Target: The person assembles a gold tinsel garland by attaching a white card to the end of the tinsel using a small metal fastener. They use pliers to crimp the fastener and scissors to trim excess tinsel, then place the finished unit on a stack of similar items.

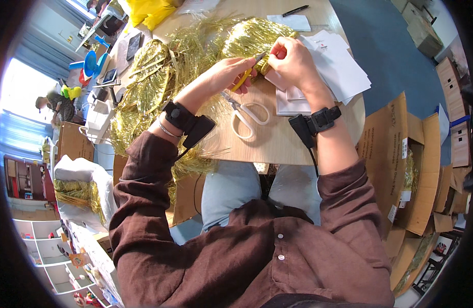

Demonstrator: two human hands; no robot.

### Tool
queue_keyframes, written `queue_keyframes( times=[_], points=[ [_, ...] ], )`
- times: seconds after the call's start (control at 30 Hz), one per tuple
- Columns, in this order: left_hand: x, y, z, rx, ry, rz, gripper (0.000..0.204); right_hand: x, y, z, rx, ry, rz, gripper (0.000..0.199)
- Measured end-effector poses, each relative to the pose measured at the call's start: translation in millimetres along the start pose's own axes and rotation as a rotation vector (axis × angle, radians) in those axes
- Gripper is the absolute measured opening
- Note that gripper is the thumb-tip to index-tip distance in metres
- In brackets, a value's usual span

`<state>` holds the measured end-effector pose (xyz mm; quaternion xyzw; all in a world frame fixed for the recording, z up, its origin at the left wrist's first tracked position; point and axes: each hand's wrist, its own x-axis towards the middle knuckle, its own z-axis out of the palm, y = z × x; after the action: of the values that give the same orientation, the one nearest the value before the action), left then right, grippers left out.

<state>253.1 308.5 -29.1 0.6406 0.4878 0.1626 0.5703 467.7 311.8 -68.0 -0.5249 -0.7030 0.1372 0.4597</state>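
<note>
While the yellow-handled cutter (245, 75) is being gripped in the left hand (227, 72), its tip is being pressed at the edge of the gold tinsel bundle (254, 36), which is lying at the far middle of the worktop (277, 138). The bundle end and a small pinkish piece are being pinched by the right hand (294, 62), fingers clenched around them; exact contents of that pinch can't be told. Left fingers are wrapped tight on the cutter handle.

Judgement: cut is best being made w/ blade angled away from the right fingertips, which are sitting v. close to the tip; foil strands should be kept taut and bunched so they're not slipping or snagging. Short, controlled strokes are prob. safer.

White-handled scissors (245, 115) are lying closed on the worktop just below both hands, untouched. White paper sheets (339, 66) are stacked under and beside the right hand. More loose gold tinsel (144, 92) is spread over the left side. A black pen (295, 10) is lying at the far edge. Room: cardboard boxes (400, 154) are standing at right on blue floor; shelves at lower left; another person is seen far left by a window.
</note>
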Motion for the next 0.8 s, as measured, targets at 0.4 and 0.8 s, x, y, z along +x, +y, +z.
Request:
queue_keyframes(
  times=[0.4, 0.8],
  points=[
    [1, -13, 8, 0.139, 0.060, 0.126, 0.043, -3, -6, 0, -0.039, 0.001, 0.031, 0.012],
    [2, -33, 12, -0.230, 0.115, 0.064, 0.044, -5, -5, 10, -0.117, 0.004, 0.055, 0.019]
  ],
)
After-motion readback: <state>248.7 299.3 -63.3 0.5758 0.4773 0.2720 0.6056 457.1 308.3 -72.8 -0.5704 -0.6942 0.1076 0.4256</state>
